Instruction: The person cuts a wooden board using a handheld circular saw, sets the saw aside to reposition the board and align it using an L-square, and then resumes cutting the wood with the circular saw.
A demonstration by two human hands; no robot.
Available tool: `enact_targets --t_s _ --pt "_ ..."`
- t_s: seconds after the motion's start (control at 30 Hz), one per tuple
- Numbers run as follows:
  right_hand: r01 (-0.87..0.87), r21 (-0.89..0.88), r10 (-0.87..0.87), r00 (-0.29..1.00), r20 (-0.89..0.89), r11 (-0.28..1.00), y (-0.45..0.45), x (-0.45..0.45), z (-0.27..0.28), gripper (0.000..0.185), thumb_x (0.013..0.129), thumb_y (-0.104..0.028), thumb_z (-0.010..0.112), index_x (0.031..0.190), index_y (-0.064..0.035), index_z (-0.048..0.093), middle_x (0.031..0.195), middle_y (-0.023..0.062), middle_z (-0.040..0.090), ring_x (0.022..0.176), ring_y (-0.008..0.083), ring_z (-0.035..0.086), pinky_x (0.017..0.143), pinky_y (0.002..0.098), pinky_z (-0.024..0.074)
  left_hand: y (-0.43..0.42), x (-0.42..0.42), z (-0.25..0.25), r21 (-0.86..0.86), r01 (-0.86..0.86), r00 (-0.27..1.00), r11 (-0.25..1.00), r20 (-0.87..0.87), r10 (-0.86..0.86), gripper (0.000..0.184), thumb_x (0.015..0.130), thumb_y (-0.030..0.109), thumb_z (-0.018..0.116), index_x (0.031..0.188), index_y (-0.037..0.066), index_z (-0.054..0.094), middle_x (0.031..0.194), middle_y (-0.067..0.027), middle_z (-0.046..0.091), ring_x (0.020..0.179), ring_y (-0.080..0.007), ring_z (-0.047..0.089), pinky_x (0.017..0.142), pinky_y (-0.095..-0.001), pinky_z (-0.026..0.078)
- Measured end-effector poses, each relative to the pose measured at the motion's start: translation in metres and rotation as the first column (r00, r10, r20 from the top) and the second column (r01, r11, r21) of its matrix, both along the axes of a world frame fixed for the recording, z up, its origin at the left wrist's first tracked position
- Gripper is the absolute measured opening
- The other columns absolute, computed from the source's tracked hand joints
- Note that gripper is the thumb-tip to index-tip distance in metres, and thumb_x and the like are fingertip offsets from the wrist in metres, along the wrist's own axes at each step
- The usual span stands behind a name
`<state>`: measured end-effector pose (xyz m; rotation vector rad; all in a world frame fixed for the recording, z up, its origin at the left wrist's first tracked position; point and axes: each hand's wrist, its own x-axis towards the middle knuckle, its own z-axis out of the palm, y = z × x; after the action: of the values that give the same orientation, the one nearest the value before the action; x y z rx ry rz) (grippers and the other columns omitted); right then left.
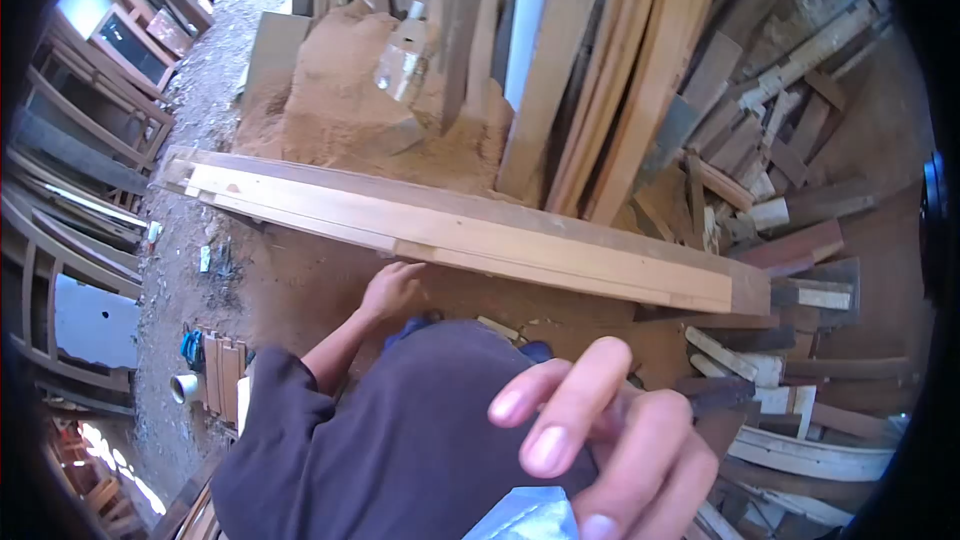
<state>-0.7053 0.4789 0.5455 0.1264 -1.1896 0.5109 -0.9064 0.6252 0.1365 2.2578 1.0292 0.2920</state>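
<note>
At far left, frames (95, 325) are stacked. Mid-view, the board (480, 237) is laid aslant, its near edge beside the left hand (393, 290): fingers loosely bent, nothing seen grasped, contact uncertain. Right of it, the right hand (625, 430) is raised, fingers curled near a silvery-blue item (532, 516); whether gripped cannot be told. Far right: offcuts (735, 147), heaped. Risk, as judged: board tipped by an off-centre push, should its propping be weak. Brands, labels, writing: none legible.

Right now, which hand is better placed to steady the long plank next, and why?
Probably the left hand: it is beside the near edge of the plank, though contact is unclear. The right hand is raised close to the camera, by a shiny bluish object.
</note>
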Motion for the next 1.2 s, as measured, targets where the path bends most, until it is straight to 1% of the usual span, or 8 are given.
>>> enact_targets --t_s 0.23,0.37,0.47,0.6,0.7,0.8,1.03,1.2 --pt "-0.295 -0.386 0.389 0.901 0.191 0.874 0.029 0.012 0.017 0.025 0.106 -0.004 0.06 0.127 -0.0174 0.062 0.13 0.0164 0.068 0.136 0.0437 0.051 0.12 0.0589 0.0372 0.032 -0.236 -0.108 -0.152 -0.829 0.558 0.538 -0.263 0.787 0.045 0.096 0.033 0.063 0.128 0.004 0.074 0.128 -0.0151 0.076 0.121 -0.0312 0.071 0.106 -0.0419 0.053" --pt "-0.538 -0.129 0.548 0.833 0.071 0.833 0.064 -0.001 0.007 0.034 0.105 -0.007 0.054 0.138 -0.0025 0.058 0.137 0.0327 0.065 0.141 0.0541 0.047 0.119 0.0628 0.0322 -0.015 -0.277 -0.155 -0.35 -0.857 0.503 0.377 -0.418 0.756 0.042 0.091 0.033 0.071 0.125 0.008 0.076 0.126 -0.0166 0.076 0.12 -0.0311 0.071 0.106 -0.0427 0.053" --pt "-0.177 -0.54 0.324 0.926 0.192 0.823 0.119 0.028 -0.023 0.045 0.097 -0.01 0.065 0.14 -0.009 0.052 0.141 0.0238 0.064 0.141 0.0442 0.05 0.12 0.0561 0.0365 0.011 -0.221 -0.16 -0.325 -0.822 0.568 0.468 -0.399 0.72 0.049 0.091 0.045 0.07 0.13 0.016 0.076 0.133 -0.0124 0.074 0.127 -0.0308 0.068 0.111 -0.0421 0.05" --pt "0.552 -0.811 0.058 0.819 0.571 0.193 0.201 0.11 -0.199 0.069 0.093 -0.017 0.069 0.155 -0.0012 0.043 0.156 0.0226 0.051 0.148 0.0317 0.046 0.124 0.0452 0.035 0.079 -0.139 -0.163 -0.367 -0.81 0.487 0.457 0.014 0.873 0.068 0.095 0.043 0.072 0.148 0.002 0.059 0.141 -0.026 0.066 0.133 -0.0381 0.063 0.114 -0.0456 0.047" --pt "0.534 -0.732 -0.245 0.71 0.66 -0.423 0.139 0.218 -0.376 0.071 0.094 -0.026 0.072 0.153 0.0015 0.045 0.156 0.0218 0.049 0.148 0.0317 0.045 0.124 0.0457 0.0346 0.116 -0.092 -0.136 -0.385 -0.882 0.255 0.273 0.097 0.962 0.085 0.093 0.045 0.075 0.16 0.004 0.043 0.152 -0.0324 0.054 0.142 -0.0429 0.053 0.119 -0.0478 0.043" --pt "0.42 -0.629 -0.263 0.654 0.71 -0.654 0.115 0.287 -0.426 0.073 0.093 -0.029 0.072 0.153 0.0015 0.046 0.155 0.0219 0.05 0.147 0.0326 0.046 0.123 0.0466 0.0358 0.191 -0.084 -0.051 -0.421 -0.907 0.06 0.008 -0.11 0.992 0.112 0.085 0.057 0.08 0.17 0.016 0.02 0.161 -0.0339 0.037 0.149 -0.0466 0.041 0.122 -0.0526 0.037" --pt "0.295 -0.636 -0.291 0.701 0.651 -0.713 0.137 0.339 -0.44 0.077 0.09 -0.035 0.073 0.153 0.0015 0.047 0.153 0.022 0.052 0.144 0.0346 0.049 0.12 0.0487 0.0386 0.307 -0.006 -0.063 -0.262 -0.873 -0.213 -0.412 -0.555 0.804 0.151 0.069 0.072 0.088 0.17 0.027 -0.015 0.174 -0.031 0.001 0.159 -0.0483 0.017 0.124 -0.0637 0.028" --pt "0.23 -0.68 -0.369 0.698 0.614 -0.696 0.139 0.343 -0.44 0.08 0.088 -0.039 0.074 0.152 0.0015 0.048 0.151 0.0221 0.054 0.141 0.036 0.051 0.117 0.0502 0.0406 0.31 0.005 -0.046 -0.141 -0.899 -0.238 -0.416 -0.639 0.731 0.156 0.064 0.071 0.091 0.169 0.031 -0.017 0.175 -0.0273 0.002 0.159 -0.042 0.019 0.12 -0.0587 0.031"
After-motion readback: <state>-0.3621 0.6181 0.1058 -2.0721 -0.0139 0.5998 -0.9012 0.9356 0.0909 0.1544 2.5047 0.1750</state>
